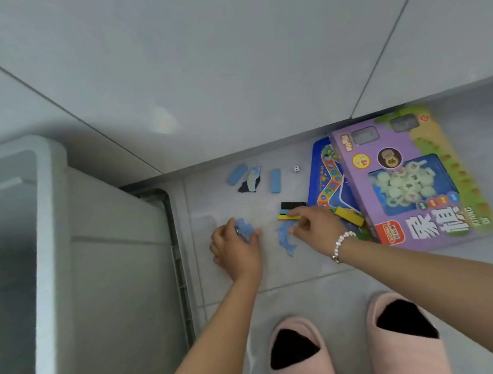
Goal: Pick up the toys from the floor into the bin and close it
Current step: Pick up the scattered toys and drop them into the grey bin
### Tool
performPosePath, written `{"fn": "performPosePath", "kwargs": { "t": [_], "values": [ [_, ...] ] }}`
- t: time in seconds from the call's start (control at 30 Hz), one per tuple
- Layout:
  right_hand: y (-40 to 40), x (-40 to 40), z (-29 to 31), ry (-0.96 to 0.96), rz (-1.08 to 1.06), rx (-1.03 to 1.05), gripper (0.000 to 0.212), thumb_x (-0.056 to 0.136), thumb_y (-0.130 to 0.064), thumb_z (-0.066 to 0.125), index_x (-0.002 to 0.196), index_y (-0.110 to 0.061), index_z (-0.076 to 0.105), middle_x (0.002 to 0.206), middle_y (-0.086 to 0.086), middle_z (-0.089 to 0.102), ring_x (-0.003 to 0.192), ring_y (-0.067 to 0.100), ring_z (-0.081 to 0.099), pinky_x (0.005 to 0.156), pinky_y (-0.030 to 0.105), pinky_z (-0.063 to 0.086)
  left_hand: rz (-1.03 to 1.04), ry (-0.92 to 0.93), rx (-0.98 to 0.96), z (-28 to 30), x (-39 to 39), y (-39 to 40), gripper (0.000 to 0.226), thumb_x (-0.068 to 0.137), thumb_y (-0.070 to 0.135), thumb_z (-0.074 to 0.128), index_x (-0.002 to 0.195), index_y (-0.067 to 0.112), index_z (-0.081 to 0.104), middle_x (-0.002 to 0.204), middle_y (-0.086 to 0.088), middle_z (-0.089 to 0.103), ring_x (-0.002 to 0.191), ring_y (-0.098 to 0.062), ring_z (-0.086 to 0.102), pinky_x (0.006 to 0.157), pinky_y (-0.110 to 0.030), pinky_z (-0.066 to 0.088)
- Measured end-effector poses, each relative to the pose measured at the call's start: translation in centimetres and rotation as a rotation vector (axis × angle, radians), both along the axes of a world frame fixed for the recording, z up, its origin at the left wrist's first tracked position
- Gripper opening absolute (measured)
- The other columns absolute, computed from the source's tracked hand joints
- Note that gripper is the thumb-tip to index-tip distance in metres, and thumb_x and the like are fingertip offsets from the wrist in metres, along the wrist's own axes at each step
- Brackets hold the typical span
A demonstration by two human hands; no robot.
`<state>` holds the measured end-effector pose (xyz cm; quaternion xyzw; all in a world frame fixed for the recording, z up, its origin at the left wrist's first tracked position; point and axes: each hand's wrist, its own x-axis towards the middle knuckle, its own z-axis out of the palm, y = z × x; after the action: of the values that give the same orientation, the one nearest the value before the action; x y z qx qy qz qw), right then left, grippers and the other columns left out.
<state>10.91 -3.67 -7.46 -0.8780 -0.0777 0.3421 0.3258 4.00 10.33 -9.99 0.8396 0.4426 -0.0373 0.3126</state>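
- Surface: pale grey tiled floor [249, 306], glossy, thin grout lines; a grey tiled wall [227, 54] meets it along the far edge.
- Large grey plastic storage bin [111, 258] stands at left on the floor, open at the top; its inside is dim and the contents cannot be made out.
- Left hand [235, 247]: grip clenched around a small light-blue toy piece [244, 228], low over the floor just right of the bin.
- Right hand [317, 225]: white bead bracelet [340, 245] at the wrist; fingertips pinch a flat yellow block [288, 217]. A second light-blue toy piece [285, 238] lies just beside the fingers; contact cannot be told.
- Flat black strip [293, 205] lies just beyond the yellow block.
- Near the wall: two light-blue rectangular blocks [276, 180], a small printed card [252, 179], a white die [296, 169].
- Right: purple cardboard chess-set box [417, 177] overlaps a blue game board [328, 179]; a yellow bar [349, 216] rests on the board's near edge.
- Bottom: two pink slippers [301, 355], dark socks.
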Motion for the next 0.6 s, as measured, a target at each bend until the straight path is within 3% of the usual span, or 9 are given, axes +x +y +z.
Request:
{"fn": "performPosePath", "kwargs": {
  "t": [0.13,0.23,0.4,0.5,0.6],
  "values": [
    [0.4,-0.3,-0.9,-0.102,0.095,-0.038,0.047,0.084,-0.018,0.063,0.129,-0.022,0.051,0.115,0.010,0.049,0.107,0.026,0.052,0.084,0.025,0.038,-0.026,-0.056,-0.036,-0.7,-0.1,0.4,0.054,0.077,0.023,0.075,0.125,0.014,0.054,0.125,-0.007,0.047,0.117,-0.025,0.038,0.096,-0.029,0.031],
    [0.8,0.2,-0.9,-0.223,0.131,-0.133,0.048,0.086,-0.023,0.060,0.132,-0.027,0.047,0.120,0.008,0.047,0.106,0.026,0.053,0.080,0.029,0.042,-0.042,-0.128,-0.127,-0.8,0.0,0.3,0.046,0.071,0.018,0.080,0.111,0.012,0.058,0.113,-0.006,0.051,0.109,-0.021,0.042,0.084,-0.018,0.032],
    [1.0,2.2,-1.1,-0.281,0.180,-0.210,0.055,0.083,-0.026,0.065,0.135,-0.021,0.046,0.118,0.008,0.042,0.109,0.025,0.047,0.091,0.037,0.046,-0.062,-0.043,-0.098,-0.9,0.6,0.4,0.049,0.064,0.027,0.085,0.102,0.013,0.057,0.101,-0.002,0.054,0.101,-0.020,0.041,0.082,-0.026,0.036],
    [1.3,3.1,-1.1,-0.273,0.206,-0.228,0.049,0.082,-0.028,0.067,0.128,-0.016,0.052,0.120,0.006,0.046,0.108,0.025,0.050,0.088,0.037,0.047,-0.104,-0.004,-0.123,-0.6,1.1,0.5,0.048,0.065,0.024,0.084,0.100,0.013,0.054,0.098,0.002,0.047,0.099,-0.018,0.037,0.082,-0.026,0.036],
    [1.6,3.3,-1.1,-0.309,0.229,-0.290,0.044,0.083,-0.031,0.065,0.122,-0.015,0.050,0.121,0.006,0.051,0.107,0.024,0.052,0.081,0.035,0.048,-0.109,-0.047,-0.220,-0.4,1.3,0.4,0.043,0.067,0.013,0.082,0.093,0.015,0.047,0.099,0.001,0.043,0.096,-0.020,0.046,0.078,-0.026,0.040]
  ]
}}
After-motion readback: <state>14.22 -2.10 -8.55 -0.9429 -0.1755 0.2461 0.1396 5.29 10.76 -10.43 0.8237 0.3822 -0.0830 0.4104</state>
